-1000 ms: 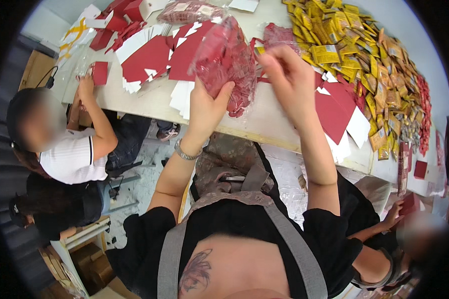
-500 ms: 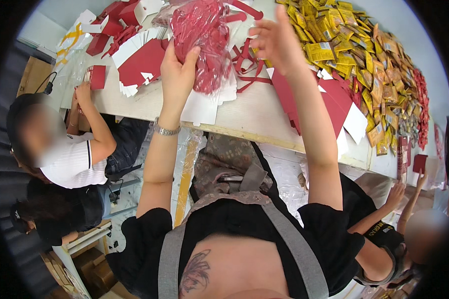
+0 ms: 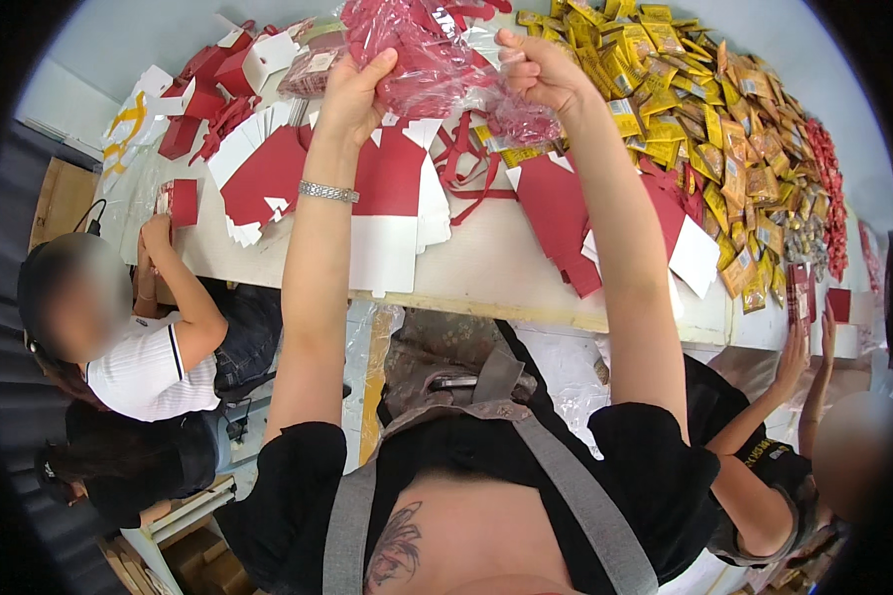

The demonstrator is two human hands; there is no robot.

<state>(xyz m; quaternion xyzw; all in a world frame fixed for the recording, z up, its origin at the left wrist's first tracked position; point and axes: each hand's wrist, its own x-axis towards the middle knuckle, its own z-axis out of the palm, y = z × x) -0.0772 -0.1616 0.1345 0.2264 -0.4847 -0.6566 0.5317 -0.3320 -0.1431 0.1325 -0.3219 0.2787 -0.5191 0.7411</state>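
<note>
While left hand (image 3: 352,94) clamps red-ribbon bag (image 3: 417,59) toward far edge of bench (image 3: 476,258), hard tugging could split plastic, spilling contents. Loose ribbons (image 3: 471,183) below (tangled-looking) might snag bag if lowered. Right hand (image 3: 546,74), apart from left, curls beside clear film (image 3: 526,121); cannot tell if gripping, so slip possible. Yellow packets (image 3: 655,94) near bench's far right corner could slide if knocked.
</note>
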